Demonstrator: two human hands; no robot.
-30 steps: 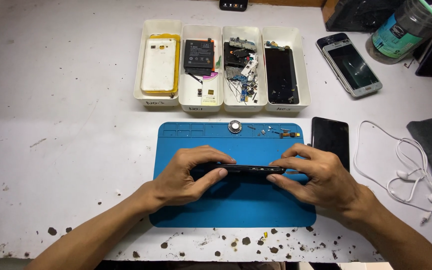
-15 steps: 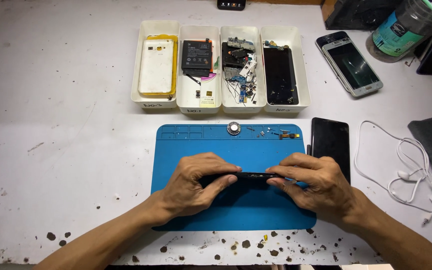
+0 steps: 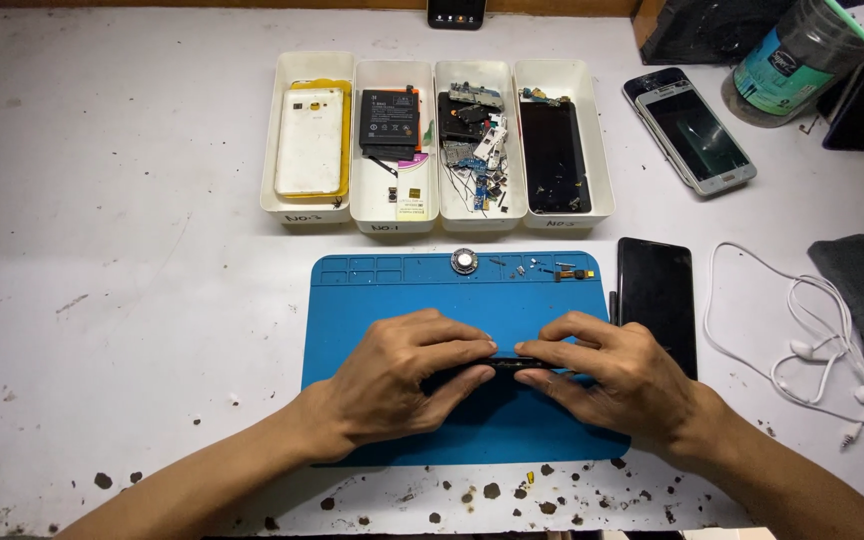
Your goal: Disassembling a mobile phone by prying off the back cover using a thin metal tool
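My left hand (image 3: 402, 375) and my right hand (image 3: 607, 378) meet over the middle of a blue work mat (image 3: 382, 300). Between them they grip a thin black phone part (image 3: 500, 369), held edge-on and flat just above the mat. Fingers of both hands cover most of it, so only a short dark strip shows. Small screws and a round silver piece (image 3: 464, 261) lie along the mat's top edge.
Behind the mat stand several white trays (image 3: 435, 215) holding a white phone back, a battery, small parts and a black screen. A black phone (image 3: 657, 295) lies right of the mat, white earphones (image 3: 812, 350) further right, a silver phone (image 3: 692, 128) at back right.
Both hands have slid closer together along the black part. Less of it shows between them than before.
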